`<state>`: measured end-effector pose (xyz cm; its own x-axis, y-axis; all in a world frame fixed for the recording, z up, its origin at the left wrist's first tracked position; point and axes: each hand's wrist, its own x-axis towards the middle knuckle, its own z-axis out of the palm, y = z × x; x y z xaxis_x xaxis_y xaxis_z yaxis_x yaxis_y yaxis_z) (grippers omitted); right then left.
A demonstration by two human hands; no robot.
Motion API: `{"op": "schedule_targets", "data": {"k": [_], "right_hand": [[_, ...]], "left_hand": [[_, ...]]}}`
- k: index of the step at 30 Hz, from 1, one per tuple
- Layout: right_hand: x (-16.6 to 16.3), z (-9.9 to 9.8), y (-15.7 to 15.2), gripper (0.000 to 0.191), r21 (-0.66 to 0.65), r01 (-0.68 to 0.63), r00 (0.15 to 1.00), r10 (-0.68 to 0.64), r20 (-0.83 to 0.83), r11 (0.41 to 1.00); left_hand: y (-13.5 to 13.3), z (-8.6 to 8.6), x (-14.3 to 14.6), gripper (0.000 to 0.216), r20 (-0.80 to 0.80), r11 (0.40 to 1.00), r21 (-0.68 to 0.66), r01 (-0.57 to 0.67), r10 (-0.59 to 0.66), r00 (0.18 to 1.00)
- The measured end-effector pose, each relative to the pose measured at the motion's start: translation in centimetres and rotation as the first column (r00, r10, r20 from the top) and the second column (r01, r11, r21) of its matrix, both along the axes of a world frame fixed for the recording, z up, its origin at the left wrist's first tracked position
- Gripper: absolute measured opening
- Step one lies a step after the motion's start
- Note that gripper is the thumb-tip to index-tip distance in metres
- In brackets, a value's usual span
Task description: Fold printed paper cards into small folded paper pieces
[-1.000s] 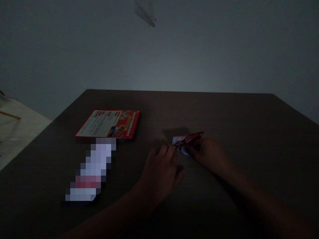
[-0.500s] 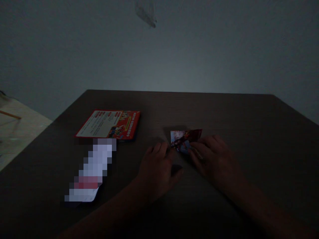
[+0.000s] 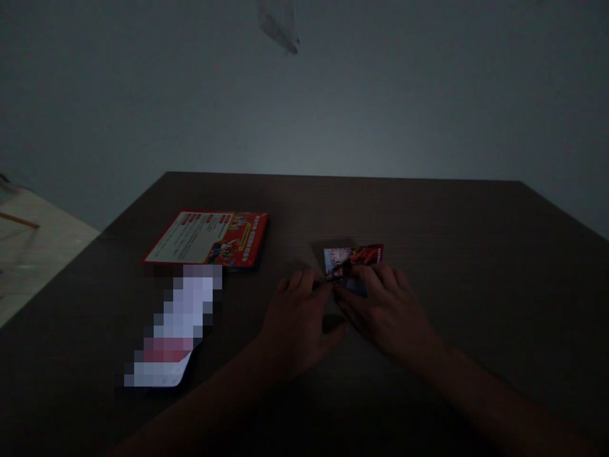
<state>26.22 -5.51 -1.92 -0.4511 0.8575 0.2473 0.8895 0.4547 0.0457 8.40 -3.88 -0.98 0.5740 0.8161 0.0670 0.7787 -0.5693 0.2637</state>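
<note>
A small printed card (image 3: 340, 257), glossy and colourful in white, red and dark tones, lies on the table in front of me. A bluish part of it shows under my fingers, and I cannot tell whether it is folded. My right hand (image 3: 380, 301) is closed over the near right part, thumb and index finger together at its near edge. At the near left corner rests the index fingertip of my left hand (image 3: 297, 317). That hand's thumb is stretched out, apart from its fingers, with bare tabletop between them.
The dark table (image 3: 419, 216) reaches back to a grey wall (image 3: 380, 95). On the left lies a red and white printed booklet or flat box (image 3: 200, 238). Nearer me is a lit phone (image 3: 181, 317), its screen blurred out. Pale floor (image 3: 42, 241) shows at far left.
My right hand has moved left and in over the card, closer to my left hand. The card's far part now looks flatter. My left hand has barely moved.
</note>
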Motion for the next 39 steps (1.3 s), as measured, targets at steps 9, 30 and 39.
{"op": "schedule_targets", "data": {"k": [9, 30, 39], "right_hand": [[0.1, -0.1, 0.2, 0.025, 0.009, -0.009, 1.0, 0.009, 0.016, 1.0], [1.6, 0.6, -0.6, 0.022, -0.063, -0.039, 0.999, 0.039, -0.003, 0.997], [3.8, 0.5, -2.3, 0.022, -0.119, -0.028, 0.999, 0.024, -0.033, 0.992]], "left_hand": [[0.0, 0.0, 0.0, 0.046, -0.007, 1.0, 0.004, -0.018, 0.019, 1.0], [-0.2, -0.1, -0.1, 0.046, -0.03, 0.999, 0.042, -0.027, 0.028, 0.999], [-0.2, -0.2, -0.1, 0.048, -0.032, 0.999, 0.034, -0.021, 0.022, 0.999]]}}
